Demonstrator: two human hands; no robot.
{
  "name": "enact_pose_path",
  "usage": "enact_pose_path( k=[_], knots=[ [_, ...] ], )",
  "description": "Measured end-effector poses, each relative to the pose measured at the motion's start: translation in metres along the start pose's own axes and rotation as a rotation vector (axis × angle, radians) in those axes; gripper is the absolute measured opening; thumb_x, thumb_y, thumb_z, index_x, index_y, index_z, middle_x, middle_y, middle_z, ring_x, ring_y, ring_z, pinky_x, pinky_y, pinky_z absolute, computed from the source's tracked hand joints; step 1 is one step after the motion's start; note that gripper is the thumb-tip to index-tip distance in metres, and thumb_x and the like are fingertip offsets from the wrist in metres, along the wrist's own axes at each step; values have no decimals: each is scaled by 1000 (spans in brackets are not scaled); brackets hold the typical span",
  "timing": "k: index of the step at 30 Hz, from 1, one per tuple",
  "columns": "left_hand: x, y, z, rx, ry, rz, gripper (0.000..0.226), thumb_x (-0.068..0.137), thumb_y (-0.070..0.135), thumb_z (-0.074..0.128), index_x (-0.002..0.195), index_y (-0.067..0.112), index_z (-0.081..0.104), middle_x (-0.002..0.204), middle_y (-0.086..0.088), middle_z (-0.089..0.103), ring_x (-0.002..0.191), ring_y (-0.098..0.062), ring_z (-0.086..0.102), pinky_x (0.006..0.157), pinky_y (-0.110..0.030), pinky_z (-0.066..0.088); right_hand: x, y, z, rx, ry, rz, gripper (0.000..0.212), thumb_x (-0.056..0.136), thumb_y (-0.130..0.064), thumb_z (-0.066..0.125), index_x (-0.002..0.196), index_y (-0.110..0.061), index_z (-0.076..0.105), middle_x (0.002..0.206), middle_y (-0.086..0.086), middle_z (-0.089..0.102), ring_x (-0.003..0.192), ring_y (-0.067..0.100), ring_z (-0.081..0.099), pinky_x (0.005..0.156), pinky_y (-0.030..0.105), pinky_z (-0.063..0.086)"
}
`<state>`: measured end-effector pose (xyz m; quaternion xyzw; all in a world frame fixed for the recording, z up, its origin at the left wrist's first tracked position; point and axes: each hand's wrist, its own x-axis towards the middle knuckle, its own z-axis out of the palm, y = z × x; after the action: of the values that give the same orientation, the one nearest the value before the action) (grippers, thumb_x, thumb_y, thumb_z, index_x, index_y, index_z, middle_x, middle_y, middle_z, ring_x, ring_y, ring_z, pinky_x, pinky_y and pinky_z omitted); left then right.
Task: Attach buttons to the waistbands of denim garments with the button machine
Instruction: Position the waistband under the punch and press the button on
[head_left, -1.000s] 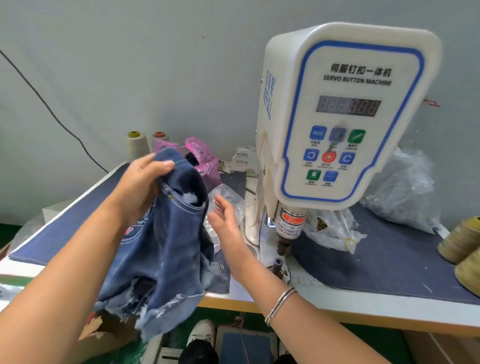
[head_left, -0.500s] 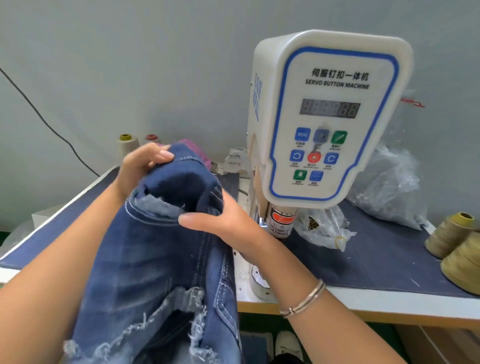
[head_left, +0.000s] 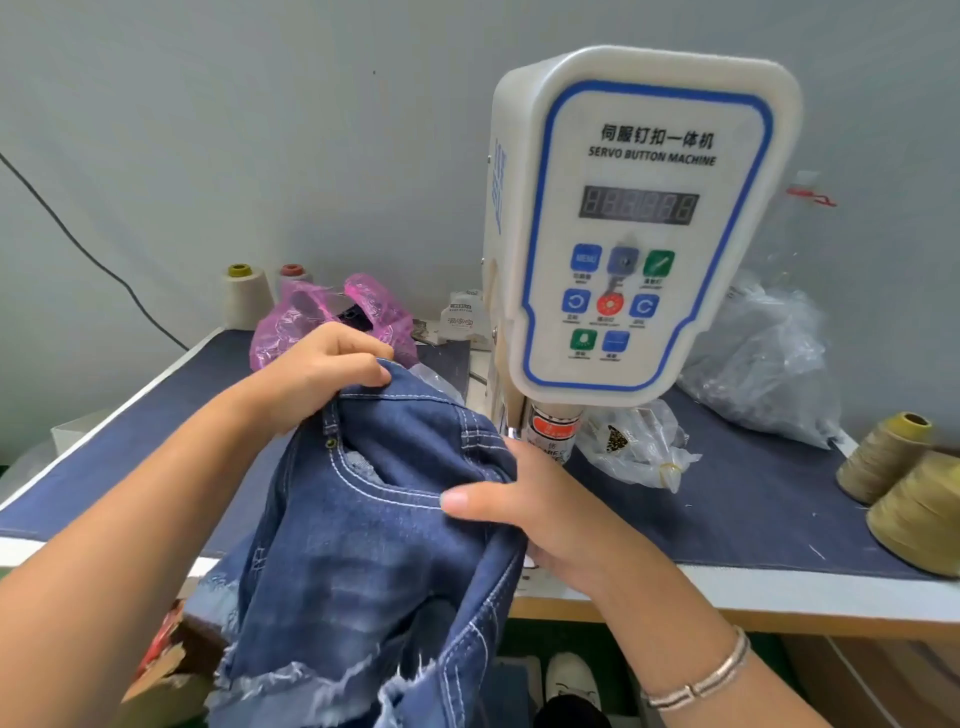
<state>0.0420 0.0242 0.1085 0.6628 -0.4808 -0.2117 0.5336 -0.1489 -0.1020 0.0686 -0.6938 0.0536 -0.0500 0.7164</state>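
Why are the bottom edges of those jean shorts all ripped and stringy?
The shorts have frayed hems, with loose threads hanging along the bottom. The fraying runs evenly along the leg openings, so it is probably the style, not damage. Nothing else stands out.

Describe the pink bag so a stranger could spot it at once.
Start at the white button machine and look left along the table's back edge. The pink bag sits there, behind the left hand. The other bags are clear; only this one is pink.

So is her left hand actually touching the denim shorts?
Touching. The head view shows the left hand gripping the waistband edge of the denim shorts, fingers curled over the fabric with no gap.
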Motion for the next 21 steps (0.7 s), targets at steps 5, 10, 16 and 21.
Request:
enact_pose_path(
  k=[5,10,16,21],
  knots=[
    [0,-7,7,141,-156,26,21,70,40,61,66,21,57,63,-3,46,61,-12,39,58,-19,31,-15,20,-6,192,-121,119,44,64,-5,73,106,-20,69,107,9,71,102,26,67,84,36,54],
    [-14,-26,27,292,-70,104,24,80,49,56,101,37,55,75,9,50,68,-7,45,64,-18,36,-19,26,-14,321,-46,92,54,71,-2,65,124,-9,59,121,21,64,115,36,60,96,47,49],
    [-52,-25,50,543,220,525,16,79,17,51,80,6,63,90,2,56,87,-17,53,80,-40,39,-15,30,-10,356,107,69,53,58,-11,73,110,-10,65,103,17,70,95,31,68,77,40,55],
    [-73,-28,51,689,-204,480,25,88,37,46,81,17,59,77,10,51,75,-9,43,89,-36,31,-18,34,-7,326,126,26,49,60,-12,70,109,-14,68,110,18,70,101,32,67,83,41,55]
  ],
)
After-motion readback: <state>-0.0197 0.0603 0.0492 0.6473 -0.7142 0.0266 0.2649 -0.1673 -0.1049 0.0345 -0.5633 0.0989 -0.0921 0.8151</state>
